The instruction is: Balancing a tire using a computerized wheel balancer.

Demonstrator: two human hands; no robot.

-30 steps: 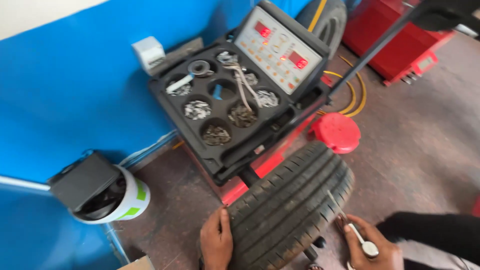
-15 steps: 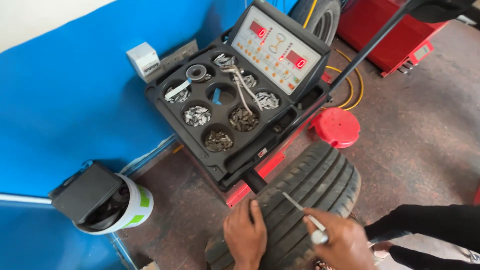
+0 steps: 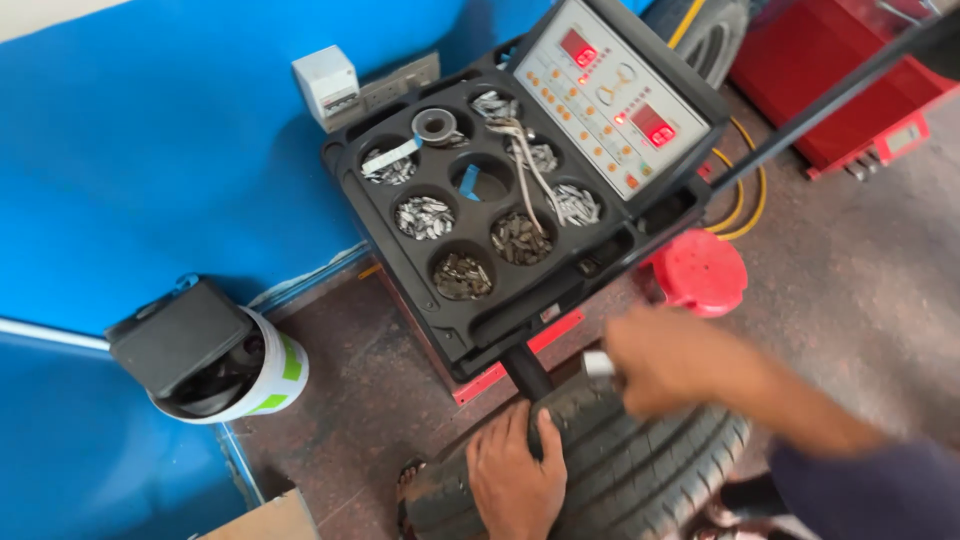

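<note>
A black car tyre (image 3: 620, 470) is mounted on a wheel balancing machine at the bottom of the view. My left hand (image 3: 515, 475) lies flat on the tyre's tread, near its left side. My right hand (image 3: 665, 360), blurred by motion, is raised above the tyre close to the machine's edge and grips a small tool with a white handle (image 3: 597, 363). The machine's black top tray (image 3: 400, 255) has round pockets with several piles of metal wheel weights (image 3: 425, 216). Its control panel (image 3: 610, 95) shows red lit digits.
A white bucket (image 3: 270, 375) with a black lid stands at the left by the blue wall (image 3: 150, 150). A red round cone piece (image 3: 700, 270) hangs beside the machine. Yellow hoses (image 3: 735, 215), another tyre (image 3: 715, 30) and a red machine (image 3: 850, 90) stand behind. A cardboard corner (image 3: 270, 520) lies bottom left.
My right hand lifted from the tyre's right side and swung up towards the machine with the tool. My left hand stayed pressed on the tread. The camera moved closer.
</note>
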